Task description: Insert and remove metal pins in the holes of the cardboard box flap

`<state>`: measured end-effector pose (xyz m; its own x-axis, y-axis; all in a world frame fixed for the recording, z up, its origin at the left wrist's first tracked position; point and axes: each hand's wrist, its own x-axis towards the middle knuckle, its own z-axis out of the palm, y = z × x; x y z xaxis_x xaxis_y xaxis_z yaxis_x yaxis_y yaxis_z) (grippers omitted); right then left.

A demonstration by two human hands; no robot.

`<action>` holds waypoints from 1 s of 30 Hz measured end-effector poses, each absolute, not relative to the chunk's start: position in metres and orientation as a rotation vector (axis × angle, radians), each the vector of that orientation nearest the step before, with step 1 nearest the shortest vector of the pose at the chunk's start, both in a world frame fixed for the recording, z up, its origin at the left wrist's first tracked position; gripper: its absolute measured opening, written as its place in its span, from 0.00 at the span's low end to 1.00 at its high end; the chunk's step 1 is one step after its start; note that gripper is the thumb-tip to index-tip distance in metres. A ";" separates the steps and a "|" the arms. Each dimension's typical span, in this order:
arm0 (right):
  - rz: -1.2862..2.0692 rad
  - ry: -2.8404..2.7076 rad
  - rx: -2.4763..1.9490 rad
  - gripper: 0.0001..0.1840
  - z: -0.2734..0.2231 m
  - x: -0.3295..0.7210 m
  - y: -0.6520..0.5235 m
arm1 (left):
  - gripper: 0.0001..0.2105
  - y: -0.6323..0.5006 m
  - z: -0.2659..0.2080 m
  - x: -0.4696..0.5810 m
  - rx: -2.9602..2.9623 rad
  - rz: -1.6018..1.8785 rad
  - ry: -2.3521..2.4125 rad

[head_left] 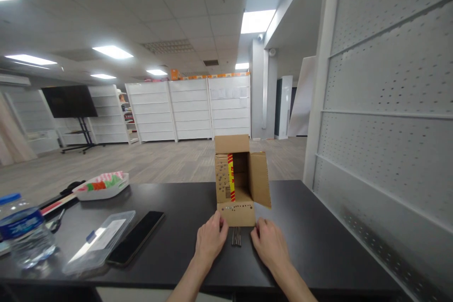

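A cardboard box [242, 214] stands on the black table with its opening facing me and its flaps folded out. My left hand [212, 235] is closed, its fingertips at the left corner of the lower front flap. At that flap's right corner is my right hand [272, 244], also with curled fingers. Small holes and dark dots run in a row across the flap. Between my hands, just below the flap's edge, several thin metal nails [236, 237] lie side by side on the table.
To the left lie a black phone [136, 238] and a clear plastic case [102, 240]. Farther left is a water bottle [24, 233] with a blue cap. A white tray [102, 192] holds colourful packets at the back left. A white perforated panel [382, 104] rises along the right side.
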<state>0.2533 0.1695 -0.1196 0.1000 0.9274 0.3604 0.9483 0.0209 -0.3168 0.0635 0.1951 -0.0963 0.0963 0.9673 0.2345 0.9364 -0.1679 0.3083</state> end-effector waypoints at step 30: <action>-0.141 -1.887 -1.940 0.09 -0.111 0.243 0.169 | 0.10 0.217 -0.071 0.074 2.492 0.472 1.968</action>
<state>0.2432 0.1692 -0.1115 0.0699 0.9293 0.3626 0.9730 0.0166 -0.2303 0.0740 0.2169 -0.0714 0.2062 0.9404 0.2705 0.9607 -0.2471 0.1266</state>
